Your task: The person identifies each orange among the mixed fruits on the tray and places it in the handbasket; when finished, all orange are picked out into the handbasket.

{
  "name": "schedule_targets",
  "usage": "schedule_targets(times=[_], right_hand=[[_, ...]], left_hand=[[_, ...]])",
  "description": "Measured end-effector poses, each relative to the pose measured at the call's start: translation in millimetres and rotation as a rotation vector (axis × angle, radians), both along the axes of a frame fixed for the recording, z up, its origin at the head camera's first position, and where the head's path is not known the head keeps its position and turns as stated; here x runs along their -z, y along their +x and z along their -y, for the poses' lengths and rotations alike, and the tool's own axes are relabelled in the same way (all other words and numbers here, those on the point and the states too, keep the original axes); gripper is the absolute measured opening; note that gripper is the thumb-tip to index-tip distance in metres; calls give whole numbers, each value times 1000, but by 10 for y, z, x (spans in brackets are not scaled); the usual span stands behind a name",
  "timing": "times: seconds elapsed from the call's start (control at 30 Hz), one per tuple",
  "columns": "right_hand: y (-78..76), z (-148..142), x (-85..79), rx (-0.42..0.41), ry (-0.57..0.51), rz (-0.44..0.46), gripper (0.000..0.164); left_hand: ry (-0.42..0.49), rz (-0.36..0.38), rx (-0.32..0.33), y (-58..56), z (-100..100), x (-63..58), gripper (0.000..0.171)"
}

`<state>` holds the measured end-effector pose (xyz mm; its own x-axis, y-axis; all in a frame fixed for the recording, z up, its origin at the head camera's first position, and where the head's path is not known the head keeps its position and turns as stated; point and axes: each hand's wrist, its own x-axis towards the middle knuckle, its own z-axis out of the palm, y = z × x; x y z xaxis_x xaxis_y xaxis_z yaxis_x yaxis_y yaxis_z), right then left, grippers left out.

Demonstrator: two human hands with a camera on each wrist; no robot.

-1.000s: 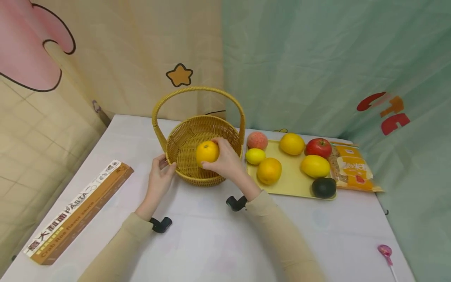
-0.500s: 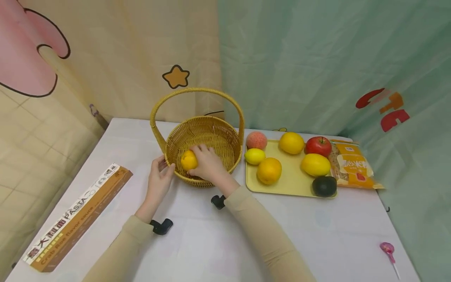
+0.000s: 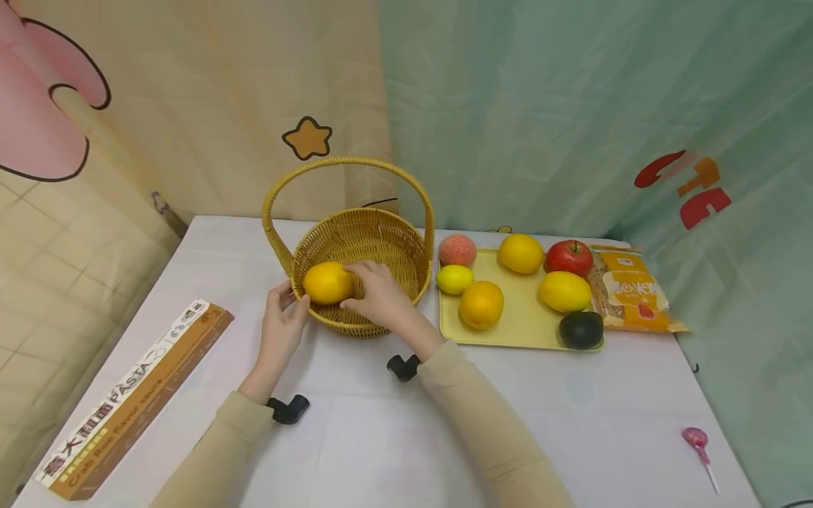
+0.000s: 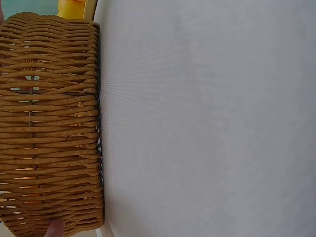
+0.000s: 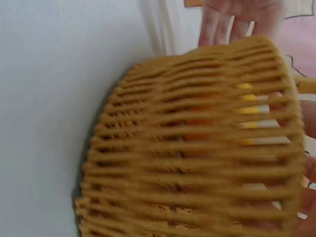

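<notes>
The yellow wicker basket stands upright with its handle arched above it. My left hand is at its left side, thumb on the rim and fingers outside the wall. A yellow-orange fruit, like an orange or a mango, lies inside against the left wall. Beside it inside the basket is my right hand, fingers and thumb loosely spread at the fruit's right side. In the right wrist view the basket's wall partly hides both the fruit and the right fingers. The left wrist view shows mostly the basket's outer weave.
Right of the basket, a yellow tray carries an orange, an apple, an avocado and several other fruits. An orange packet adjoins it. A pasta box lies left, a lollipop at right.
My right hand carried the fruit leftward and down in the basket, then loosened and drew back slightly to the right. The fruit now rests by the left wall. The left hand stays on the rim.
</notes>
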<state>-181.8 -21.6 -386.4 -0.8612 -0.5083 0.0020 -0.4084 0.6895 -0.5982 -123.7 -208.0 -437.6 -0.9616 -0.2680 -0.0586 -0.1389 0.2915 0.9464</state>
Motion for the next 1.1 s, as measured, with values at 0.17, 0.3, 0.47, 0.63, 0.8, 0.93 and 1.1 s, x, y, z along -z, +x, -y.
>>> schedule_targets(times=[0.17,0.3,0.47,0.63,0.8,0.93,1.1], right_hand=[[54,-213,-142,33,-106,-34,49],[92,-448,-197,59,-217,-74,43],[133,-835,-213,143,-339,-64,37],[171,-1260,-163,263,-391,-53,35],[216,-1621,-98,357,-379,-27,37],[238,-1835,-27,415,-358,-5,41],[277,-2026,55,491,-342,53,52]], left_hand=[[5,3,-1,-23,11,7,58],[21,11,2,-28,19,1,58],[44,14,5,-24,20,-22,58],[45,12,-1,-28,15,-26,58],[30,11,-16,-30,20,-20,59],[18,6,-17,-27,29,-30,58],[13,16,1,-37,35,-40,59]])
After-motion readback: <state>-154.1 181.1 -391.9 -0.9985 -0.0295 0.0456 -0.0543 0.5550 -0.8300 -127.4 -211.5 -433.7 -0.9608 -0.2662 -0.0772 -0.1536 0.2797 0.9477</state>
